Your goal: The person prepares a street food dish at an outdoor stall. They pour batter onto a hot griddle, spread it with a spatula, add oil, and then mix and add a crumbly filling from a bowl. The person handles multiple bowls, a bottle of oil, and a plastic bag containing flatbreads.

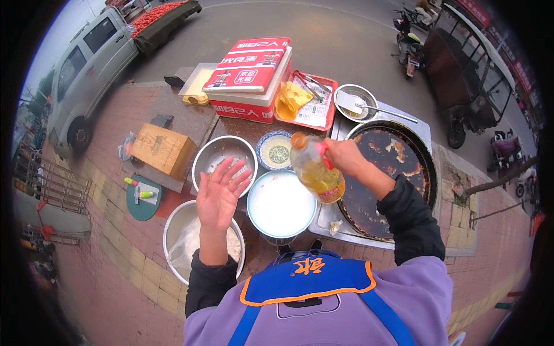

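My right hand [345,158] grips the red handle of a clear plastic bottle of yellow oil [319,175], tilted with its orange cap end up and to the left, above the white round board or basin [281,204]. My left hand [220,194] is raised with palm up and fingers spread, holding nothing, in front of a steel bowl [204,162]. Behind the bottle stands a blue-rimmed bowl [277,151] of pale liquid with green bits. Below my left hand, a large steel basin [175,225] holds dough partly under plastic film.
A wide round griddle pan [376,207] with browned scraps lies at the right. Behind are a spatula on a steel bowl [371,93], a red tray [318,125] with tongs and a foam box [242,107]. A wooden box [160,149] and a green board [140,207] sit left.
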Action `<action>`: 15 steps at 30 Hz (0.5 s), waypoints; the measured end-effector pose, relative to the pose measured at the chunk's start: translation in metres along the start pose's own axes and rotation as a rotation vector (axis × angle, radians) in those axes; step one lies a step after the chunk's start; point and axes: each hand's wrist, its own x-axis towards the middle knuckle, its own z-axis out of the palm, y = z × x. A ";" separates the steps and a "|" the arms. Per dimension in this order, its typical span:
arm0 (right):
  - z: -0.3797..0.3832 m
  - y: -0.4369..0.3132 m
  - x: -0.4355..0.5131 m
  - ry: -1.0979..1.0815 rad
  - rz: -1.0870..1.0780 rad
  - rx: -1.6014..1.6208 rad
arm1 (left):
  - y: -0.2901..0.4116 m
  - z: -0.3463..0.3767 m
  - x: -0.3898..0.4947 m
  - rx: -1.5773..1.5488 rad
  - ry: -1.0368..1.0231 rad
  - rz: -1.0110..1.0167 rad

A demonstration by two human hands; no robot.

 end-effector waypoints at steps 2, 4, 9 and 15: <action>0.002 0.035 0.024 0.130 0.194 0.013 | 0.002 -0.033 -0.020 0.044 0.204 -0.026; 0.010 0.068 0.052 0.323 0.243 0.019 | -0.001 -0.063 -0.043 0.036 0.353 -0.036; 0.047 0.124 0.122 0.575 0.454 0.081 | -0.016 -0.100 -0.095 0.095 0.585 -0.040; 0.108 0.171 0.178 0.567 0.726 0.113 | -0.015 -0.099 -0.119 0.151 0.755 -0.019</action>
